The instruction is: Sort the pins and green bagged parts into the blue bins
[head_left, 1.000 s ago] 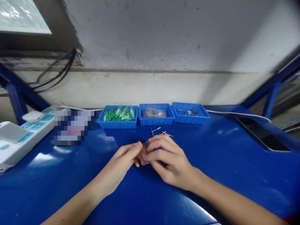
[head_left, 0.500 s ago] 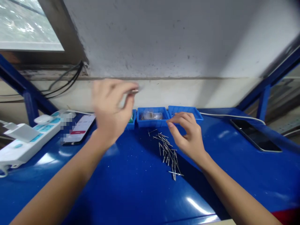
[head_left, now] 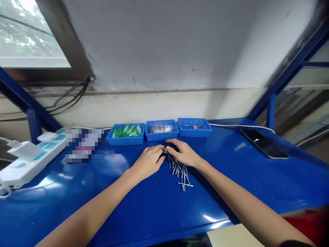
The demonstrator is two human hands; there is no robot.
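Both my hands rest on the blue table (head_left: pixel 231 178), fingertips meeting at the far end of a loose pile of several thin metal pins (head_left: pixel 180 171). My left hand (head_left: pixel 149 160) has its fingers curled together, tips down beside the pile. My right hand (head_left: pixel 183 153) lies over the top of the pile with its fingers bent towards the left hand. What either hand pinches is hidden by the fingers. Just behind them stand three small blue bins: one with green parts (head_left: pixel 127 132), one with clear parts (head_left: pixel 161 129), one with a few metal pins (head_left: pixel 194 126).
A white power strip (head_left: pixel 28 156) with plugs lies at the left, next to a blurred flat object (head_left: pixel 82 145). A dark phone (head_left: pixel 264 143) with a white cable lies at the right. Blue frame struts rise at both sides; a wall stands behind the bins.
My left hand, raised with a pin half a second ago, has come down to the table. My right hand has shifted left onto the pile. The pile appeared after the first frame.
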